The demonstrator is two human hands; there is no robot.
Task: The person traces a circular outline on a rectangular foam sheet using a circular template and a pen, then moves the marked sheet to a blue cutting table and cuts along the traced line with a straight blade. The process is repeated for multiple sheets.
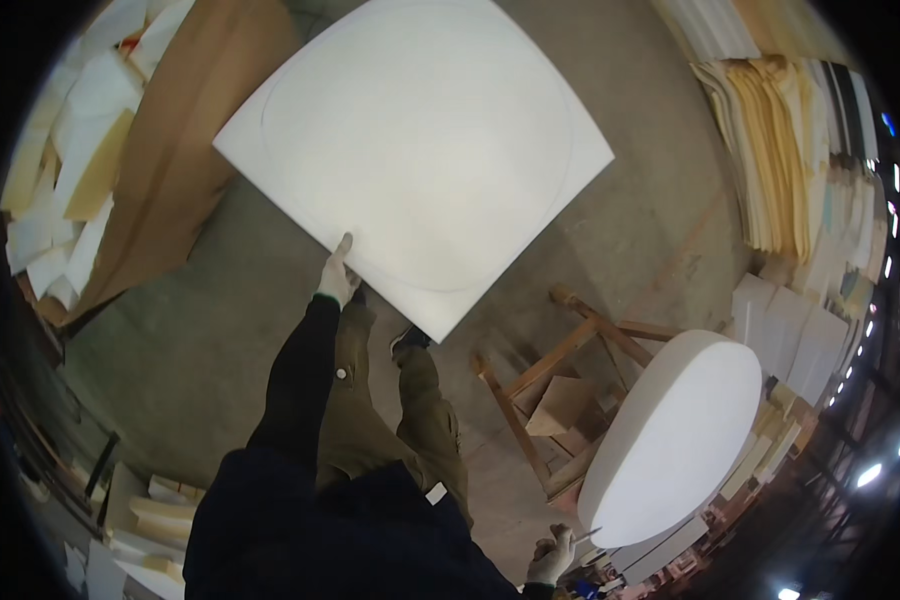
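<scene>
A large square white foam sheet [430,130] with a faint pencil-like circle drawn on it spreads across the top middle. My left hand [338,272], in a pale glove, grips its near left edge, thumb on top and the other fingers largely hidden. Low on the right, my right hand [550,556], also gloved, is closed around a thin pointed tool [588,536]; its exact kind is too small to tell. The tool's tip comes close to a thick round white foam disc [675,450], which leans tilted against a wooden frame [560,360]. Whether they touch, I cannot tell.
At the left stands a big cardboard box [185,140] full of foam offcuts [95,120]. Stacked yellow and white foam sheets [770,150] line the right side. A brown cardboard piece [560,405] lies within the wooden frame. More foam pieces [160,520] lie at lower left.
</scene>
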